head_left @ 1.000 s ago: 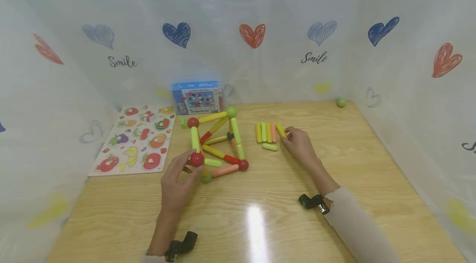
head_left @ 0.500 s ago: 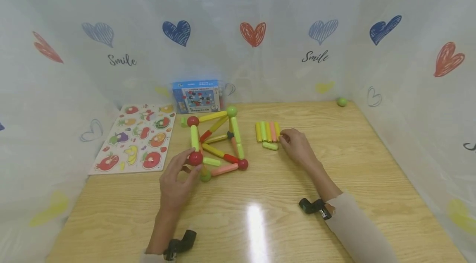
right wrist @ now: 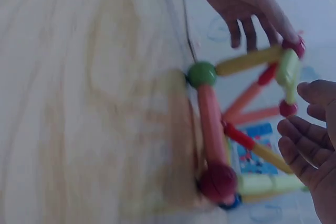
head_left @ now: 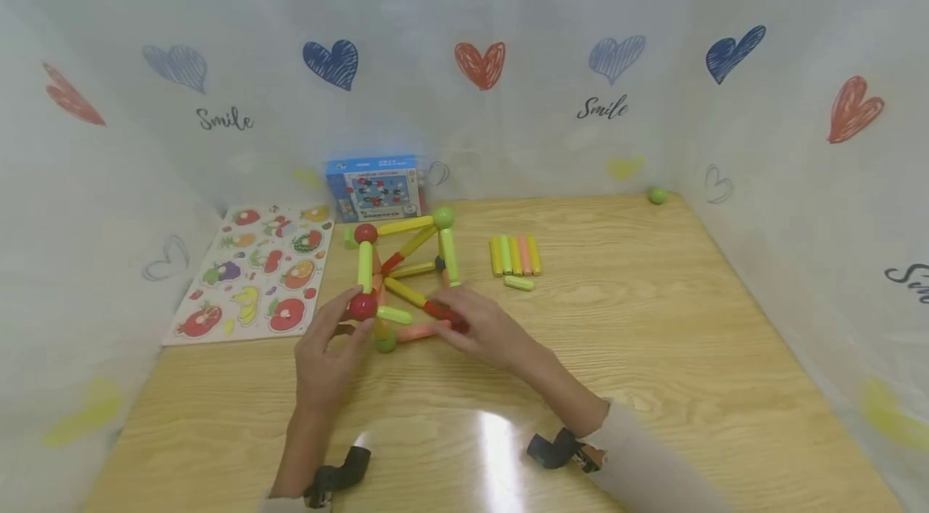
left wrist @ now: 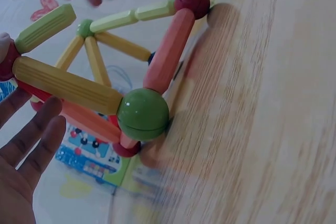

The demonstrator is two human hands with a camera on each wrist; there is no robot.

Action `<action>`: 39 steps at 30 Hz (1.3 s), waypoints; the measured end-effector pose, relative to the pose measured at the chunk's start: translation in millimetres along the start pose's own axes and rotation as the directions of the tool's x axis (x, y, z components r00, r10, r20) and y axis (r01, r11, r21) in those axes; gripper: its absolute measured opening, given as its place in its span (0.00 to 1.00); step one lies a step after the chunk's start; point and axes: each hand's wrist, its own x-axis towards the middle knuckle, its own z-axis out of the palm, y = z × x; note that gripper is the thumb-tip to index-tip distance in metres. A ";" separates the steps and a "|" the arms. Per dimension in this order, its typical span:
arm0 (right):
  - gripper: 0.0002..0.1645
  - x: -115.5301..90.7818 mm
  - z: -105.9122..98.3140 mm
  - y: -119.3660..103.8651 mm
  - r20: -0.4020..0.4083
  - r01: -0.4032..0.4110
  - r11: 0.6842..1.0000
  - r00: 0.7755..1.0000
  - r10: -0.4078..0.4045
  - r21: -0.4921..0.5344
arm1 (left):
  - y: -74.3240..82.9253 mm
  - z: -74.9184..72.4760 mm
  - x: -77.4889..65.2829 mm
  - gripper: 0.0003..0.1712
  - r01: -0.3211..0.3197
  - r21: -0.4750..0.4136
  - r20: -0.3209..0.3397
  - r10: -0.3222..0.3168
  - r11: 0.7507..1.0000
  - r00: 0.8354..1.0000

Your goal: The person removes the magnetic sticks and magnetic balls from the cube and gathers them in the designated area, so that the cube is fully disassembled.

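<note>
A frame of coloured sticks and balls stands on the table, with a green ball (left wrist: 143, 114) at its near lower corner. My left hand (head_left: 327, 352) pinches a red ball (head_left: 363, 306) at an upper corner. From that ball a lime stick (left wrist: 46, 27) juts out, its other end free. My right hand (head_left: 489, 331) hovers at the frame's right side, fingers loosely bent and holding nothing. In the head view it hides the right-hand red ball (right wrist: 218, 182), which the right wrist view shows. A pink stick (right wrist: 211, 124) joins that ball to the green one.
Right of the frame lies a row of yellow, lime and pink sticks (head_left: 516, 256), with a short lime stick (head_left: 518, 283) before it. A blue box (head_left: 381, 194) stands behind. A fruit-picture board (head_left: 247, 275) lies left; a green ball (head_left: 657, 195) sits far right.
My right hand has set a yellow stick against the row's right end, let go, and moved left to the frame. My left hand keeps its pinch on the red ball.
</note>
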 end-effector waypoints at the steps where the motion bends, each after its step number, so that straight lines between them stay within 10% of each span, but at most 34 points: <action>1: 0.25 3.7 7.7 -1.7 0.008 0.016 1.000 1.000 -0.016 0.027 | -0.7 -0.2 -0.7 0.31 0.018 0.003 0.004 -0.018 1.000 1.000; 7: 0.27 19.2 32.1 -10.9 -0.013 -0.001 0.992 1.000 0.002 0.128 | 3.6 0.2 -0.7 0.33 0.051 0.042 0.001 -0.051 0.998 0.999; 15: 0.13 14.9 27.5 -13.0 0.118 0.166 0.968 0.982 -0.145 -0.186 | 37.5 -1.1 10.9 0.28 -0.037 0.078 -0.016 0.038 0.996 0.999; 24: 0.13 -21.5 -10.7 16.6 0.033 -0.165 0.964 0.984 0.175 -0.208 | 15.1 -0.4 3.5 0.31 0.047 0.086 0.007 -0.048 0.995 0.999; 31: 0.13 -48.6 -46.4 40.8 -0.063 -0.440 0.842 0.894 0.444 -0.311 | 0.7 -1.8 0.6 0.34 0.042 0.085 0.022 -0.044 0.995 0.999; 39: 0.14 -63.9 -63.9 65.4 -0.079 -0.468 0.788 0.874 0.480 -0.400 | 2.0 -1.1 -1.3 0.32 0.065 0.072 0.024 -0.067 0.995 0.997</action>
